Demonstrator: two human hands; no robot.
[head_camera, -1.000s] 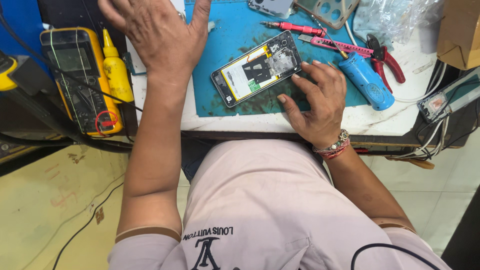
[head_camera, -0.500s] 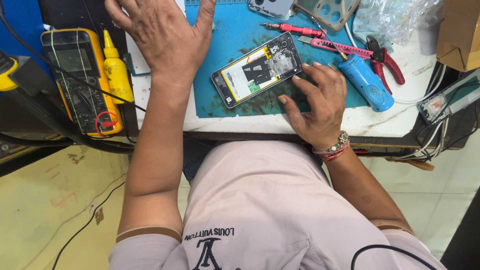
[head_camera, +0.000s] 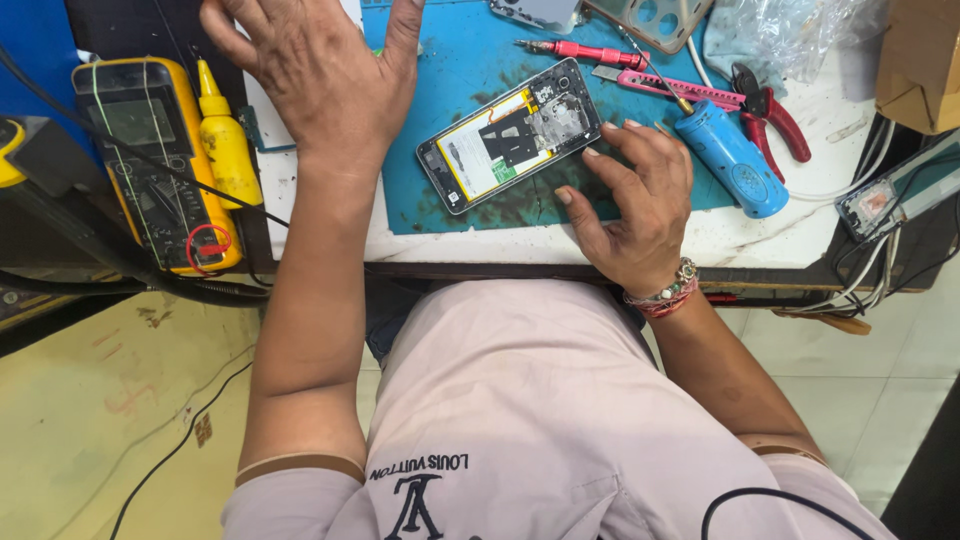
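Little has moved since half a second ago: left hand (head_camera: 320, 75) has drifted slightly toward the top edge, right hand (head_camera: 635, 205) and opened phone (head_camera: 510, 135) unchanged. Phone lies back-cover-off, battery and board exposed, tilted on the blue mat (head_camera: 440, 60), just left of the right hand's fingertips. Right hand rests spread on the mat, fingers touching or almost touching the phone's lower-right edge, gripping nothing. Left hand open, fingers splayed, flat over the far-left part of the mat, holding nothing; what is under the palm is hidden.

Right of the right hand: blue cylindrical tool (head_camera: 730, 160), red-handled cutters (head_camera: 775, 115). Beyond its fingertips: pink screwdriver (head_camera: 590, 52), pink tweezers (head_camera: 670, 90). Left of the left hand: yellow bottle (head_camera: 225, 135), yellow multimeter (head_camera: 150, 160) at the worktop (head_camera: 480, 245) edge.

Step, judged: pause during open-phone repair, right hand steadying the phone, left reaching away. Next move likely calls for a tool picked up and a firm pinch on the phone frame.
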